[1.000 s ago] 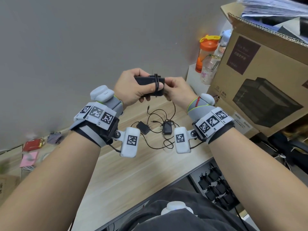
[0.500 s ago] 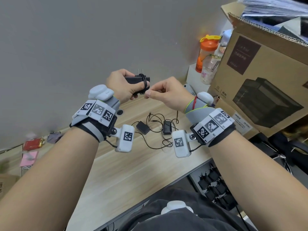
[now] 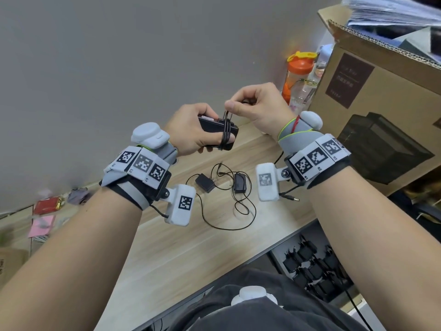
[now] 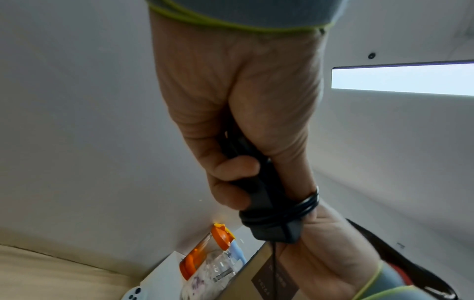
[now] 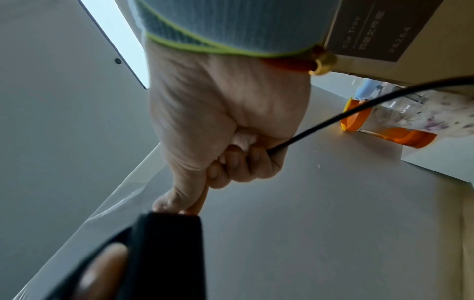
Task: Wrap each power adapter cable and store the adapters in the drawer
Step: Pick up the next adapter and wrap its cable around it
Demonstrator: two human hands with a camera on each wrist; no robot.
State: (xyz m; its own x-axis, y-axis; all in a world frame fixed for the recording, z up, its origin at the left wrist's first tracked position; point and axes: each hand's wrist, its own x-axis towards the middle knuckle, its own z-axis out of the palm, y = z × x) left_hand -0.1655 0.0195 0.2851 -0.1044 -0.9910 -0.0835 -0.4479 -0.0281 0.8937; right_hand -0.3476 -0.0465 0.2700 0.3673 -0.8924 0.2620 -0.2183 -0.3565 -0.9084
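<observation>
The left hand [image 3: 191,130] grips the black adapter [image 3: 216,130]; the right hand [image 3: 260,106] pinches its cable [image 3: 226,130] looped around it.

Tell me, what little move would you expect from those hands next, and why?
Probably the right hand brings its pinched cable down around the adapter for one more turn. The left hand grips that adapter, several loops already circle it, and loose cable runs out of the right fist in the right wrist view.

A: Adapter count?
B: Three outside the drawer [image 3: 281,256]: one held [image 3: 216,130], two on the desk [image 3: 205,182] [image 3: 239,183]. Drawer count: cannot tell.
A: Bottles?
B: Two [image 3: 297,72] [image 3: 319,65]. One box [image 3: 391,120].
</observation>
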